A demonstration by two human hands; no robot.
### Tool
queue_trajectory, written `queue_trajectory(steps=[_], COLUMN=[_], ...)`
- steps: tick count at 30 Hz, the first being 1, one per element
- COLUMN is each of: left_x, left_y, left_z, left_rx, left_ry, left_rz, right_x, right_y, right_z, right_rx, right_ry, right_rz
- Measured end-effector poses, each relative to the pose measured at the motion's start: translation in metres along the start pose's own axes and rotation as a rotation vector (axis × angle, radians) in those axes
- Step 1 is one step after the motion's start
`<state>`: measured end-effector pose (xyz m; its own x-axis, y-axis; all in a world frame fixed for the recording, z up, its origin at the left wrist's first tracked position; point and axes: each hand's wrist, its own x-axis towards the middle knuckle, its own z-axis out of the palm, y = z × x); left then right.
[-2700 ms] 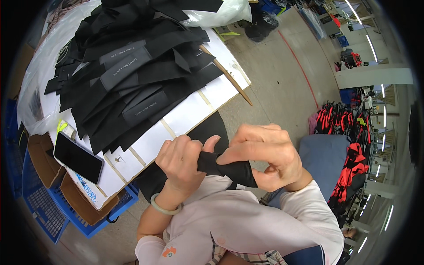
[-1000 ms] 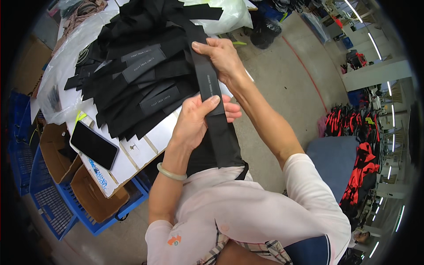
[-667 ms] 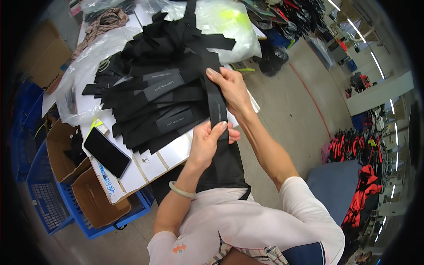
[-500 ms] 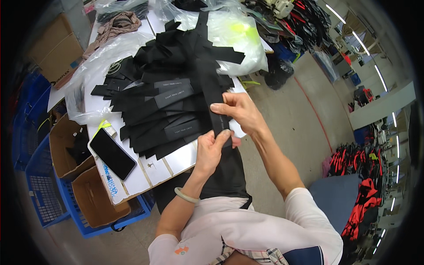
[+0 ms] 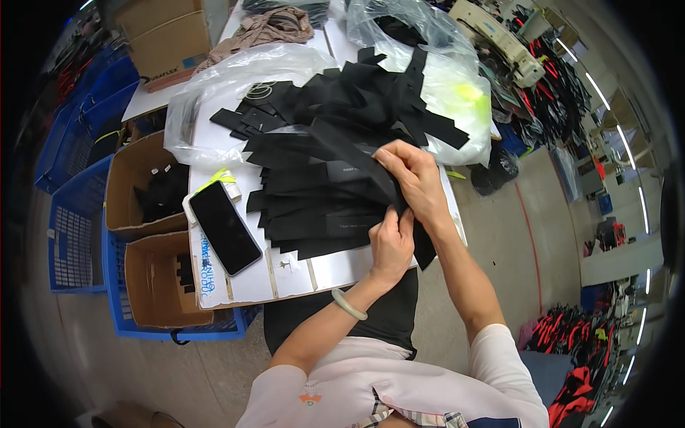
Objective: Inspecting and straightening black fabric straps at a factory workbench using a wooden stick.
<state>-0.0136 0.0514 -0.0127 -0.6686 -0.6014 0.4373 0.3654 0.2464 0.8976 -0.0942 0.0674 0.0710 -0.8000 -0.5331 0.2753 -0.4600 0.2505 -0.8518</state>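
Note:
A long black fabric strip (image 5: pixel 362 165) is held between my two hands above the near right side of the table. My right hand (image 5: pixel 415 178) is closed on its upper edge, thumb and fingers pinched together. Just below, my left hand (image 5: pixel 392 246) pinches the strip too, a pale bangle (image 5: pixel 349 304) on its wrist. The strip's lower end hangs past the table edge beside my fingers. Under and behind it lies a large pile of black fabric strips (image 5: pixel 300 187), some with grey printed patches.
A smartphone (image 5: pixel 225 227) rests at the table's near left corner. Clear plastic bags (image 5: pixel 187 118) lie around the pile. Cardboard boxes (image 5: pixel 170 279) in blue crates (image 5: pixel 77 228) stand at the left. A sewing machine (image 5: pixel 496 43) is at the back right.
The view has turned, so the table sits farther right in it. The strip, upright before, now slants up to the left over the pile. Both hands still grip it.

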Motion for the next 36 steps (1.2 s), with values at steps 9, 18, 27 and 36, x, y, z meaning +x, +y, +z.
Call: queue_trajectory(steps=[9, 18, 27, 36], left_x=[0.022, -0.009, -0.028, -0.030], left_y=[-0.030, -0.035, -0.053, -0.051], left_z=[-0.006, -0.037, -0.044, -0.046], left_rx=[0.042, -0.106, 0.054, 0.061], left_ry=[-0.099, -0.253, -0.351, -0.363], left_rz=[-0.160, -0.376, -0.035, 0.138], right_x=[0.071, 0.104, 0.193, 0.212], right_y=[0.010, 0.044, 0.036, 0.058], right_z=[0.051, 0.081, 0.182, 0.187], right_rx=[-0.755, -0.621, -0.973, -0.587], right_ry=[-0.070, 0.065, -0.332, -0.302], right_rz=[-0.526, -0.800, -0.222, 0.045])
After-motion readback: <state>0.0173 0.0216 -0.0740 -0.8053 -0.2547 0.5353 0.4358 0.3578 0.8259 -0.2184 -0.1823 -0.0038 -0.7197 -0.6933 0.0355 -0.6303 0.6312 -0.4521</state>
